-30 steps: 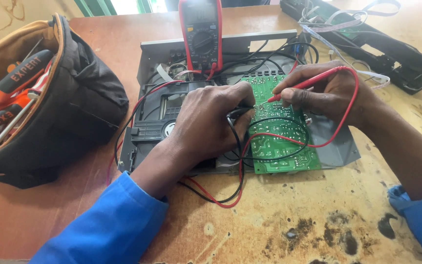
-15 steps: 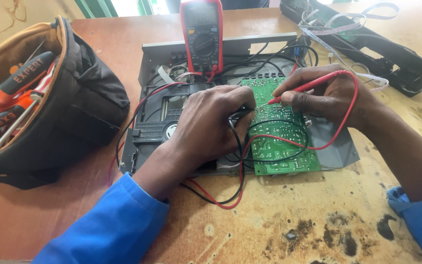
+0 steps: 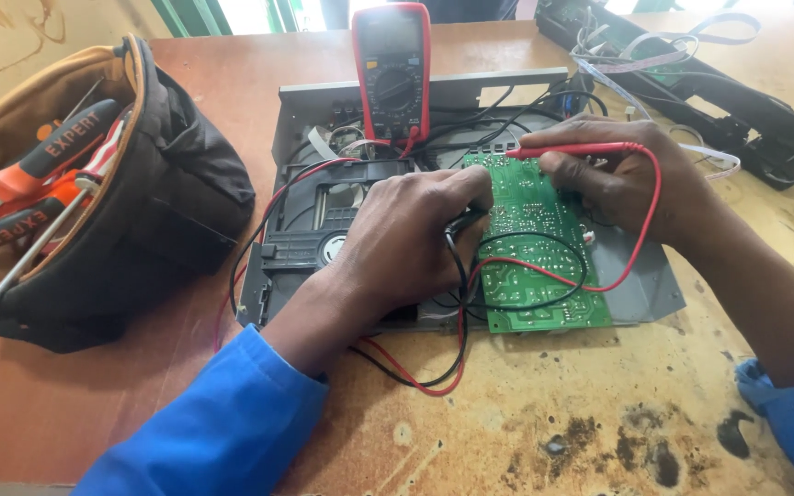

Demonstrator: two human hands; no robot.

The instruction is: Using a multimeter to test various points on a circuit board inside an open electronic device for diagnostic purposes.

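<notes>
- The wooden counter (image 3: 526,422) carries an opened disc player chassis (image 3: 323,230), a black tool bag (image 3: 149,230) to its left.
- A green circuit board (image 3: 535,266) lies on the chassis, below a red multimeter (image 3: 392,69).
- The right hand (image 3: 627,179) pinches a red probe (image 3: 567,149) onto the board.
- The left hand (image 3: 406,239) pinches a black probe (image 3: 459,220) at the board's left edge.

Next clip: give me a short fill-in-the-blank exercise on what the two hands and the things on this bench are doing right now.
1. The right hand holds a slim probe whose colour is ____ against the green circuit board.
2. The left hand presses a probe on a ____ lead to the same board.
3. The red-cased multimeter stands propped at the ____ edge of the open grey metal player chassis.
4. The black and tan tool bag holding orange-handled tools lies to the ____ of the chassis.

Missing words: red; black; far; left
</notes>
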